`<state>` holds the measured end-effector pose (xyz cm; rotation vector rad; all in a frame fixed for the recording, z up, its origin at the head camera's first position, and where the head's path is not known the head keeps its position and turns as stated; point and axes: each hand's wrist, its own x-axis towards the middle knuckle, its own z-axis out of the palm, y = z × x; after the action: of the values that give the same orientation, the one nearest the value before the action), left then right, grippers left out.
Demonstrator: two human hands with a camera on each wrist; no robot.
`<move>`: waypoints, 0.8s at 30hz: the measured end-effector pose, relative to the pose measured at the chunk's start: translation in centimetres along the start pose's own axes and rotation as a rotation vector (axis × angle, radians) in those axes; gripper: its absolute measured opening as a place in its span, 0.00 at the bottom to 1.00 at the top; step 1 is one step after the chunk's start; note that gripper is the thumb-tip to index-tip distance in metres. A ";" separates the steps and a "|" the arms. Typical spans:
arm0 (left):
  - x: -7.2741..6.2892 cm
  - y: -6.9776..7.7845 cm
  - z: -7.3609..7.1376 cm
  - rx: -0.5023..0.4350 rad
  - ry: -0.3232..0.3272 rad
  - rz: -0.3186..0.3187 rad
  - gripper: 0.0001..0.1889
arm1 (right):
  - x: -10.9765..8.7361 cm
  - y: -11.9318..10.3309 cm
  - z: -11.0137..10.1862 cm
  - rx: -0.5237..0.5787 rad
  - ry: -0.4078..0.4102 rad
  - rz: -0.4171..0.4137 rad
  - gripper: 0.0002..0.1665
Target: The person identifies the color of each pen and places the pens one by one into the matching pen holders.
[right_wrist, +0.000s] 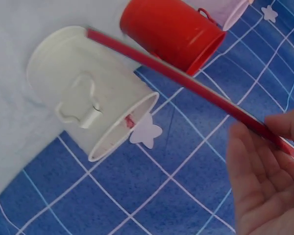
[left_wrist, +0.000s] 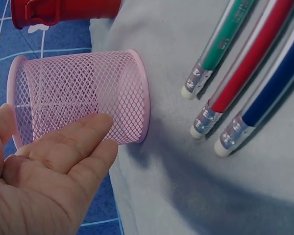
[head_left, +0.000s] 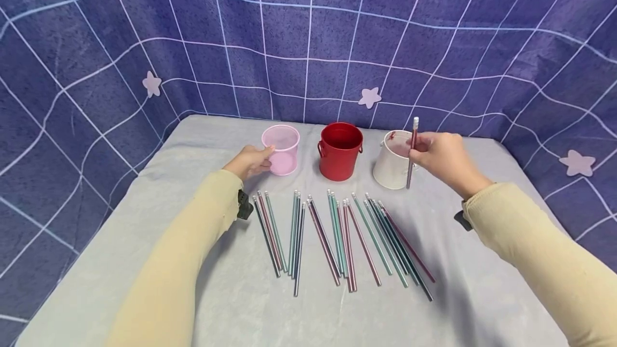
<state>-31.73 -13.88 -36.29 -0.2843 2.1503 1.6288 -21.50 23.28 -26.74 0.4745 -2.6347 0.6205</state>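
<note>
In the head view my left hand point(head_left: 254, 160) is at the left side of the pink mesh pencil cup point(head_left: 283, 160), which stands upright. The left wrist view shows its thumb at the rim and its fingers point(left_wrist: 83, 142) extended along the mesh wall. My right hand point(head_left: 441, 157) pinches a red pencil point(head_left: 412, 167) near its eraser end. That pencil stands nearly vertical, eraser up, in front of the white bucket point(head_left: 389, 167). Thumb and fingertips meet on the pencil point(right_wrist: 186, 81) in the right wrist view, its lower end overlapping the bucket's base.
Between the cup and the white bucket stands a red bucket point(head_left: 339, 157) with side handles. Several green, red and dark blue pencils point(head_left: 296, 245) lie in loose groups along the front, erasers toward the containers. A blue gridded cloth point(head_left: 308, 31) rises behind the pale cloth-covered table point(head_left: 231, 304).
</note>
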 end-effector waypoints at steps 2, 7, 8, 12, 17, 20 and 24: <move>-0.1 0.0 0.0 -0.006 0.002 -0.001 0.32 | 0.2 -0.2 -0.1 0.013 0.103 -0.006 0.08; -0.3 0.1 0.1 -0.012 -0.002 0.001 0.32 | 0.2 -0.1 0.0 0.103 0.294 0.001 0.09; -0.4 0.1 0.1 -0.016 0.000 0.000 0.32 | 0.1 0.0 0.0 0.118 0.314 -0.001 0.09; -0.1 0.0 0.1 -0.011 0.012 -0.001 0.33 | 0.1 0.4 0.0 0.128 0.372 -0.010 0.10; 3.4 -1.9 -1.2 -0.031 -0.006 0.032 0.36 | 0.4 1.3 -0.1 0.136 0.419 0.071 0.11; 4.3 -2.5 -1.5 -0.037 -0.016 0.035 0.37 | 0.8 2.0 -0.2 0.158 0.421 0.158 0.12; 1.7 -1.0 -0.5 -0.023 -0.013 0.014 0.35 | 1.7 2.9 -0.6 0.266 0.410 0.336 0.14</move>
<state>-32.92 -14.53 -37.79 -0.2647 2.1297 1.6596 -23.91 25.62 -26.49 -0.0339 -2.2589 1.0569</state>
